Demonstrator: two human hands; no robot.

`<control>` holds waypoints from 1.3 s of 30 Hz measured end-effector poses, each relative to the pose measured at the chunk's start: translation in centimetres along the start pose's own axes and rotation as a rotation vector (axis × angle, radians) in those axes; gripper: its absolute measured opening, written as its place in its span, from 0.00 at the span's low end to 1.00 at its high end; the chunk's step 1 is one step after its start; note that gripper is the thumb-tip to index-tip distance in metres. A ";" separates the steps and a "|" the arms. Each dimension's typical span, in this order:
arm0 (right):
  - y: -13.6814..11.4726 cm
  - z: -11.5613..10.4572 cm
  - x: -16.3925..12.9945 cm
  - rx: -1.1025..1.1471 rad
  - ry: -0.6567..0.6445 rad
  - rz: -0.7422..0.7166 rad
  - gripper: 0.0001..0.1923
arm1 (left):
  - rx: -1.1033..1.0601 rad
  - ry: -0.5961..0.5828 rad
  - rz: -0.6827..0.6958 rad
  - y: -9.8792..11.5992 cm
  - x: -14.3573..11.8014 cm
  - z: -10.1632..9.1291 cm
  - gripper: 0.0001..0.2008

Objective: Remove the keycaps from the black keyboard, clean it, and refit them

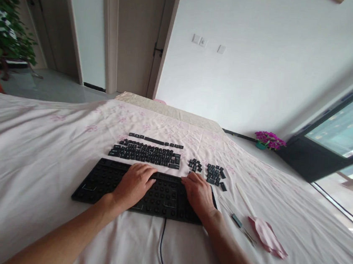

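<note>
A black keyboard (pixel 162 195) lies on the bed with its keycaps off, bare key stems showing, and its cable side towards me. My left hand (pixel 135 184) rests on its middle, fingers bent towards the far edge and thumb apart. Over the right part lies my right hand (pixel 198 193), fingertips at the far edge and partly hidden. Neither hand visibly grips anything. Beyond the keyboard, loose black keycaps (pixel 149 154) are laid out in rows, with a long space bar (pixel 154 141) behind them. Two smaller keycap groups (pixel 195 165) (pixel 216 175) sit further right.
A thin tool with a dark handle and wire ends (pixel 236 220) lies right of the keyboard, beside a folded pink cloth (pixel 268 237). The cable (pixel 162 242) runs towards me. A wrinkled pale sheet (pixel 50 156) covers the bed. Purple flowers (pixel 269 140) stand on the floor beyond.
</note>
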State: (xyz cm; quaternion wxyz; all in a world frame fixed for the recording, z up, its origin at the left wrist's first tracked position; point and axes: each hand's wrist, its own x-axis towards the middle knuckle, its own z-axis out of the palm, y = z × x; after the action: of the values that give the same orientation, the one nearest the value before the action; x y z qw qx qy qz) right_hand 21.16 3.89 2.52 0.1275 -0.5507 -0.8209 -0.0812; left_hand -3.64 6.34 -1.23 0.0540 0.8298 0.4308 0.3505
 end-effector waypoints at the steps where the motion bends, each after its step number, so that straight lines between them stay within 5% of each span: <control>1: -0.2 0.0 -0.1 -0.043 -0.016 -0.009 0.13 | 0.000 -0.002 0.000 0.0 0.0 0.0 0.14; 13: -2.0 -0.2 -0.8 -0.287 -0.139 -0.026 0.18 | 0.060 -0.058 -0.014 0.2 0.1 -0.1 0.13; 21: -2.4 -1.2 -0.5 -0.235 -0.215 -0.026 0.14 | 0.074 -0.050 -0.009 0.1 -0.2 0.1 0.14; 25: 0.5 -1.9 0.5 -0.036 -0.189 0.031 0.16 | 0.067 -0.046 -0.011 0.0 -0.2 0.2 0.14; 31: 8.0 -0.9 5.1 -0.001 -0.084 0.386 0.20 | 0.054 -0.037 -0.010 0.0 -0.1 0.4 0.14; 39: 10.6 1.2 7.8 -0.160 -0.188 0.322 0.21 | 0.048 -0.033 -0.016 0.1 -0.1 0.2 0.14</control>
State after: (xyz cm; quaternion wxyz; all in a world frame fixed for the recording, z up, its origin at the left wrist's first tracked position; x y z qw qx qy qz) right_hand 27.97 15.12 3.64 0.0175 -0.6885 -0.7214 -0.0731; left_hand -3.45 6.24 -1.37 0.0440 0.8332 0.4448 0.3256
